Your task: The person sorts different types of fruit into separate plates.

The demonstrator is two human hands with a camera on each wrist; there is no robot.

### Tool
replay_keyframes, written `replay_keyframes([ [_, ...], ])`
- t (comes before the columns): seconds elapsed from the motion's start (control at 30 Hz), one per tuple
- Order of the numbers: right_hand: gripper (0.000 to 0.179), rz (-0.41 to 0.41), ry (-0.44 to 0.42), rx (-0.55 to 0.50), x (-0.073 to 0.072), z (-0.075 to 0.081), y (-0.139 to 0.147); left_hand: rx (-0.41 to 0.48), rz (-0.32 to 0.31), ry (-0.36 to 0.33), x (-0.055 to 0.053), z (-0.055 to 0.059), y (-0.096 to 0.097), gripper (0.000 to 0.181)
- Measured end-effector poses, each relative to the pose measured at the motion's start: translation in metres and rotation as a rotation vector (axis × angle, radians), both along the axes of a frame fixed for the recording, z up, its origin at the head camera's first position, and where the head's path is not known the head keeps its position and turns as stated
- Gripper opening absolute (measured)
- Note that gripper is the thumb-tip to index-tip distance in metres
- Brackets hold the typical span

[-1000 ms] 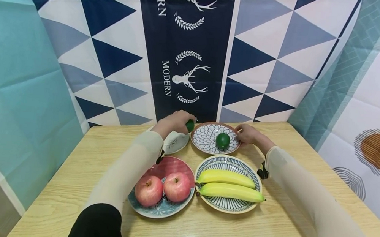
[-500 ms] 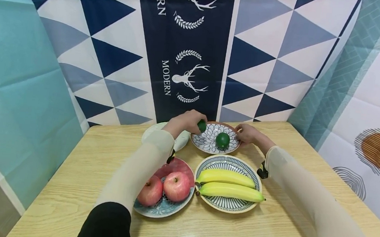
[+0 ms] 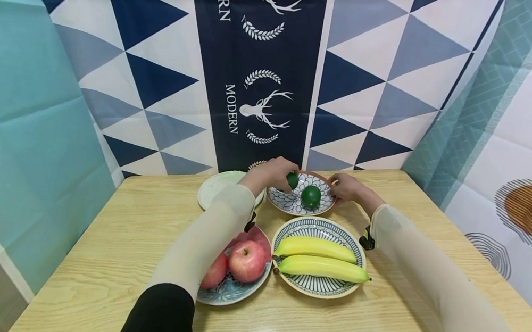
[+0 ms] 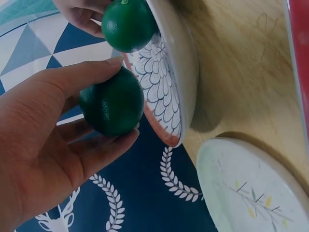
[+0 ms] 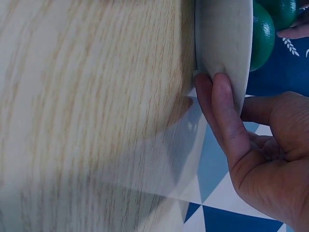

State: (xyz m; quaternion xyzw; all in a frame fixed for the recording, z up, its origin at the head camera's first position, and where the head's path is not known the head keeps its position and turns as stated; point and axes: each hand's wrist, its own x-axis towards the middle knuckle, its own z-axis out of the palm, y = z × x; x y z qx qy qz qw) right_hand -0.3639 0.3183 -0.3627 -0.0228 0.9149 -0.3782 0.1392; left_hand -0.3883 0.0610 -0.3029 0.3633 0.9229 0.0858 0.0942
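Note:
Between thumb and fingertips my left hand [image 3: 275,173] holds a green lime [image 4: 113,104], over the left part of a petal-patterned plate with a brown rim [image 3: 286,204]. A second lime [image 3: 311,196] sits in that plate, just right of the held one. At the plate's right edge is my right hand [image 3: 348,188]. In the right wrist view its fingers [image 5: 224,99] lie against the plate's pale underside [image 5: 224,43], with the thumb on the rim side. The left wrist view shows the held lime whole, with a narrow gap to the other lime.
A white plate with a leaf sprig [image 4: 251,183] stands left of the petal plate, partly behind my left arm. Nearer stand a pink-and-blue plate [image 3: 234,296] with red apples [image 3: 247,261] and a striped plate [image 3: 316,291] with two bananas [image 3: 323,268]. A patterned cloth [image 3: 267,54] hangs behind.
My left hand has carried the lime rightward from above the white leaf plate to over the petal plate. The right hand has stayed at the plate's edge.

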Motion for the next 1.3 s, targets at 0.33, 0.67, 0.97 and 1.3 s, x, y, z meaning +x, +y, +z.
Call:
replay_keyframes([
  [0.33, 0.048, 0.008, 0.016, 0.007, -0.002, 0.001, -0.002, -0.009, -0.004, 0.022, -0.001, 0.0, -0.004, 0.065],
  [0.67, 0.049, 0.007, 0.001, 0.002, -0.004, -0.002, 0.0, -0.032, 0.01, 0.029, -0.003, 0.003, -0.01, 0.064],
  [0.97, 0.048, 0.004, 0.004, 0.011, -0.007, -0.003, 0.002, -0.02, 0.021, 0.035, -0.004, 0.005, -0.019, 0.06],
  [1.3, 0.046, 0.05, -0.013, -0.022, -0.004, -0.003, 0.006, -0.023, 0.049, 0.058, -0.005, 0.004, -0.037, 0.057],
])
